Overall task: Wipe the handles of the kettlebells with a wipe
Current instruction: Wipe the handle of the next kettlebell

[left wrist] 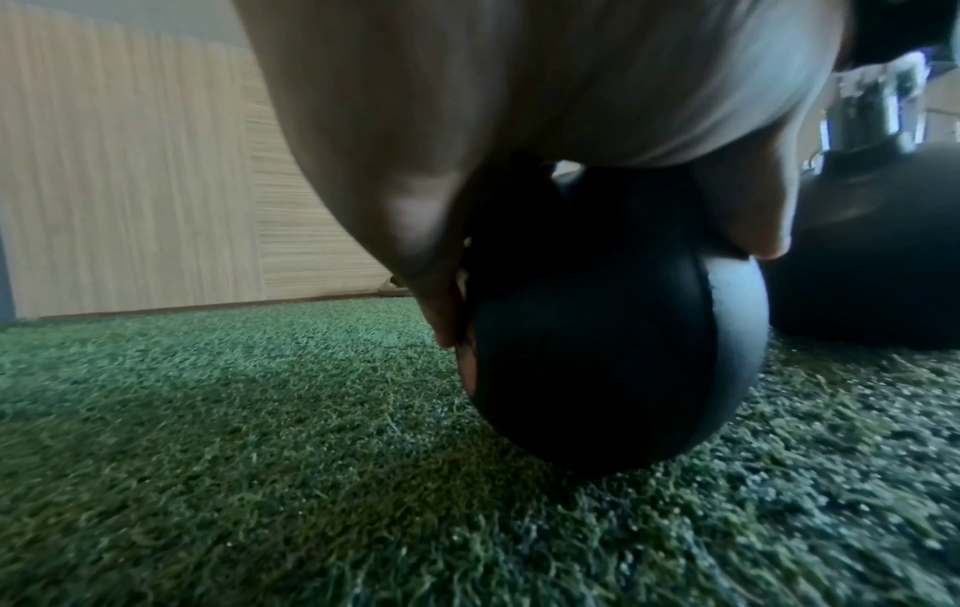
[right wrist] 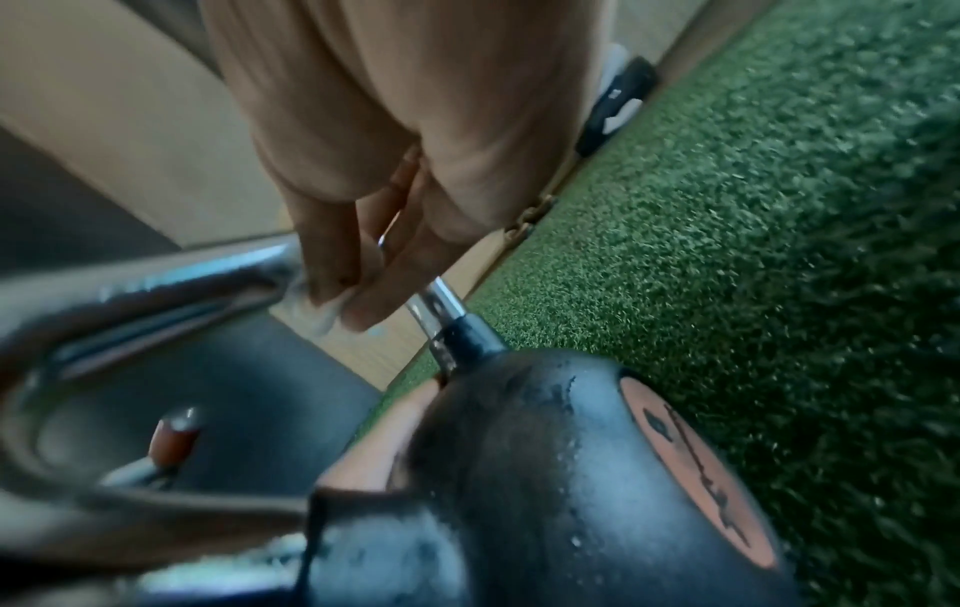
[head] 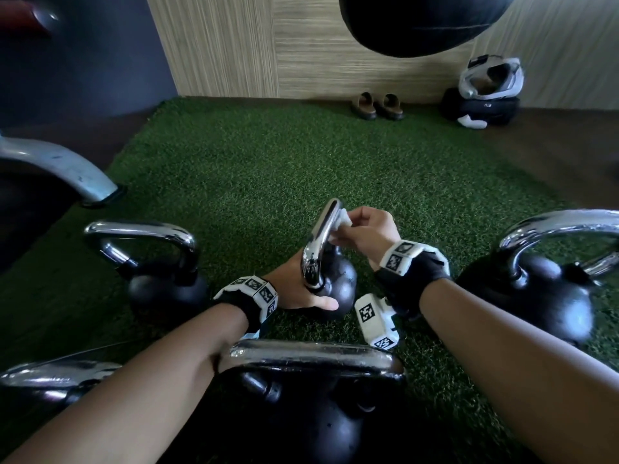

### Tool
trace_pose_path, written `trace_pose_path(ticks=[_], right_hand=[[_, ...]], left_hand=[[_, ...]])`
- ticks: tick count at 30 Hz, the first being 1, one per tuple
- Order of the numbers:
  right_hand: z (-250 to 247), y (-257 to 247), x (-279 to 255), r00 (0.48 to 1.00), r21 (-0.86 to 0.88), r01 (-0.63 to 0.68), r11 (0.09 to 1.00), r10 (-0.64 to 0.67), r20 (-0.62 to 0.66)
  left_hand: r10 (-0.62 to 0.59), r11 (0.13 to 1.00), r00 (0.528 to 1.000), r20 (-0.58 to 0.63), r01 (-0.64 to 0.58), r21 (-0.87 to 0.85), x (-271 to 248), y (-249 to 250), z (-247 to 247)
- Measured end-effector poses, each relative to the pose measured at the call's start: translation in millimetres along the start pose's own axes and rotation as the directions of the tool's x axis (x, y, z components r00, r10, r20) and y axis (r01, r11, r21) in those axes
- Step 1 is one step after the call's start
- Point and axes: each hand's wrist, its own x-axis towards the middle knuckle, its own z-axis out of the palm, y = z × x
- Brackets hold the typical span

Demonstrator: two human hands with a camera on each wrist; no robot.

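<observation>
In the middle of the head view a small black kettlebell (head: 335,283) stands on the green turf (head: 268,169), and its chrome handle (head: 321,236) rises up from it. The left hand (head: 301,286) has its grip around the ball of this kettlebell, thumb on the near side, fingers on the far side. The right hand (head: 365,229) pinches a white wipe (head: 343,222) and presses it against the upper right side of the handle. Four bigger kettlebells stand around: one at left (head: 160,262), one at right (head: 542,289), one at the lower centre (head: 315,390), one at the lower left edge (head: 50,380). A pair of sandals (head: 376,107) lies by the wall in the upper part of the frame.
</observation>
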Motion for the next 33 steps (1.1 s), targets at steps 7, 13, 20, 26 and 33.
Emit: trace_pose_path(ticks=[7,13,20,26,33], right_hand=[[20,6,10,0.916,-0.429,0.165,0.888,-0.299,-0.266],[31,-1,14,0.907,-0.461,0.064,0.885,-0.244,-0.342],[31,-4,7,0.96,-0.576,-0.014,0.817,-0.151,-0.237],[12,-19,11,0.994,-0.652,-0.094,0.753,0.038,-0.1],[-9,-54,4,0.934,-0.708,0.221,0.671,-0.354,-0.045]], left_hand=[[0.06,0.995,0.998,0.014,-0.058,-0.077,-4,7,-1],[0.006,0.996,0.999,0.043,-0.002,-0.094,-5,19,-6],[0.01,0.982,0.997,0.07,-0.024,0.188,-13,27,-7],[-0.074,0.959,0.983,0.169,0.023,0.283,-24,43,-27],[-0.12,0.993,0.973,-0.196,0.113,-0.046,-42,66,-85]])
